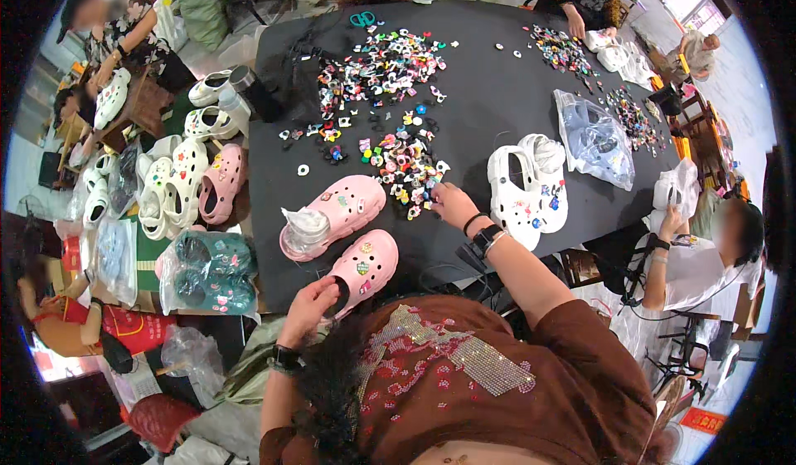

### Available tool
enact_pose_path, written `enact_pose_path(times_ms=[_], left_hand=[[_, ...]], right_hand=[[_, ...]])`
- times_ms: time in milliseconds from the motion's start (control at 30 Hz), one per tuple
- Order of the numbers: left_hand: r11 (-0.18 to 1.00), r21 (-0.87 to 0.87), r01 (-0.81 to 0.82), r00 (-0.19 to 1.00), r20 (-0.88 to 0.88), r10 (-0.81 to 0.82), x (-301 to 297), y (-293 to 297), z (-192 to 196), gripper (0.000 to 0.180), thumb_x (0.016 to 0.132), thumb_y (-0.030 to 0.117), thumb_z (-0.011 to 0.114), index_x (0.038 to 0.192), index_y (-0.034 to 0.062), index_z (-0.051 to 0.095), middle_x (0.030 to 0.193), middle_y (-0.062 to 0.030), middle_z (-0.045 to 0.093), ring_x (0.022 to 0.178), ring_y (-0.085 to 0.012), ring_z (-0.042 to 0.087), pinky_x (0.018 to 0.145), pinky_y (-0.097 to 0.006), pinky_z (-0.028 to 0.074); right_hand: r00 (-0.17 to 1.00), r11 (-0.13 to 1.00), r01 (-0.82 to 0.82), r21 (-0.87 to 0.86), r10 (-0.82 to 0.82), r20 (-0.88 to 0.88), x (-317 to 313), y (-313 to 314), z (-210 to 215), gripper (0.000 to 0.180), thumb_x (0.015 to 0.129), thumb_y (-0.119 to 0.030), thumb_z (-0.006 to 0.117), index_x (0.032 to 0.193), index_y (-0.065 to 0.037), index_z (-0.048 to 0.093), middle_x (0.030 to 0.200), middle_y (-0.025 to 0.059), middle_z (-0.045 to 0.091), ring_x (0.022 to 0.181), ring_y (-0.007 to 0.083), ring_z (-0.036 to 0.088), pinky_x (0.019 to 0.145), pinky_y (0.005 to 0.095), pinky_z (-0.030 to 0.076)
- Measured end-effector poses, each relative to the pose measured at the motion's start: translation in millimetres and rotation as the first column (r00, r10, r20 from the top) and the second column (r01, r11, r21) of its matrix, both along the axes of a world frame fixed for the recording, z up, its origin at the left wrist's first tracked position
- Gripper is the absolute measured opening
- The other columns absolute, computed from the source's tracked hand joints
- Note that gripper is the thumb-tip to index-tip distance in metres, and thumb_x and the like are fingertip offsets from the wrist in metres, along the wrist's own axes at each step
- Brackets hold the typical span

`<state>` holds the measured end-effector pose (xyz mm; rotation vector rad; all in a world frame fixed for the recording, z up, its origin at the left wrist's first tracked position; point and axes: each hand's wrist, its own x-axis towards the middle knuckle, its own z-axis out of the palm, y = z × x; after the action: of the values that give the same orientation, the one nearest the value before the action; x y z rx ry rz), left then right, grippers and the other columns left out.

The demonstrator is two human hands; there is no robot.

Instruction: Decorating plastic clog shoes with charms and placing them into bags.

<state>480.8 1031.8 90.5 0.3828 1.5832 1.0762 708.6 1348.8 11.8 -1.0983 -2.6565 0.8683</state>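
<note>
My left hand point(311, 306) grips a pink clog point(365, 264) by its heel, with the thumb and fingers around the opening. Several colourful charms are set in the holes of its upper. Beyond it rests a second pink clog point(344, 208), with charms on top and clear plastic wrapping point(306, 231) stuffed inside. My right hand point(458, 209) reaches to the near right edge of a heap of small shoe charms point(404, 166). Its fingers are drawn together at the heap; what they hold, if anything, is too small to make out.
White clogs point(528, 195) with charms stand right of my right hand, beside a bagged bluish pair point(590, 137). More charms point(381, 67) spread across the dark table point(489, 92). At left are a black tumbler point(255, 94), other clogs and bagged teal clogs point(211, 270). Several people work around.
</note>
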Motion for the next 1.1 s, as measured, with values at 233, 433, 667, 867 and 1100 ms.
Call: enact_pose_path(times_ms=[233,433,667,867,1100], left_hand=[[0.96,-0.263,-0.097,0.93,0.32,0.182,21,19,16,0.017,0.093,0.026,0.055,0.088,0.0088,0.056,0.064,0.0042,0.044,0.054,-0.007,0.042,0.049,-0.02,0.033],[0.952,-0.042,-0.304,0.794,0.541,0.277,15,11,-85,0.02,0.093,0.023,0.053,0.106,0.0073,0.057,0.083,-0.0045,0.061,0.066,-0.0139,0.057,0.054,-0.026,0.042],[0.943,-0.022,-0.332,0.789,0.542,0.29,28,55,-17,0.037,0.085,0.008,0.059,0.116,-0.009,0.049,0.11,-0.0164,0.062,0.092,-0.0277,0.063,0.078,-0.038,0.052],[0.975,-0.061,-0.213,0.855,0.472,0.216,4,61,-59,0.025,0.081,0.005,0.064,0.098,-0.0118,0.055,0.095,-0.0153,0.064,0.082,-0.023,0.065,0.073,-0.035,0.054],[0.966,-0.091,-0.241,0.783,0.57,0.248,4,74,-56,0.023,0.079,0.001,0.063,0.098,-0.0106,0.056,0.093,-0.0142,0.064,0.08,-0.0223,0.064,0.073,-0.037,0.054]], right_hand=[[0.991,0.98,-0.122,0.157,0.129,-0.035,-24,18,-15,0.028,0.077,-0.015,0.065,0.103,-0.009,0.056,0.099,0.0169,0.054,0.091,0.0361,0.059,0.076,0.0433,0.05],[0.981,0.982,-0.148,0.118,0.131,0.142,-35,11,-8,0.03,0.076,-0.015,0.066,0.103,-0.006,0.056,0.103,0.016,0.054,0.092,0.0335,0.06,0.077,0.0412,0.051],[0.936,0.991,-0.1,0.089,0.064,0.346,-27,16,9,0.037,0.073,-0.015,0.069,0.106,-0.005,0.055,0.103,0.0164,0.055,0.098,0.033,0.059,0.081,0.0409,0.05],[0.951,0.959,-0.269,0.085,0.251,0.178,-68,17,23,0.038,0.075,-0.015,0.067,0.11,-0.005,0.054,0.101,0.0174,0.056,0.094,0.0341,0.06,0.077,0.0429,0.051],[0.899,0.939,-0.34,0.056,0.307,0.313,-97,15,13,0.048,0.069,-0.018,0.075,0.113,-0.01,0.058,0.109,0.0179,0.055,0.093,0.0346,0.061,0.078,0.0453,0.05]])
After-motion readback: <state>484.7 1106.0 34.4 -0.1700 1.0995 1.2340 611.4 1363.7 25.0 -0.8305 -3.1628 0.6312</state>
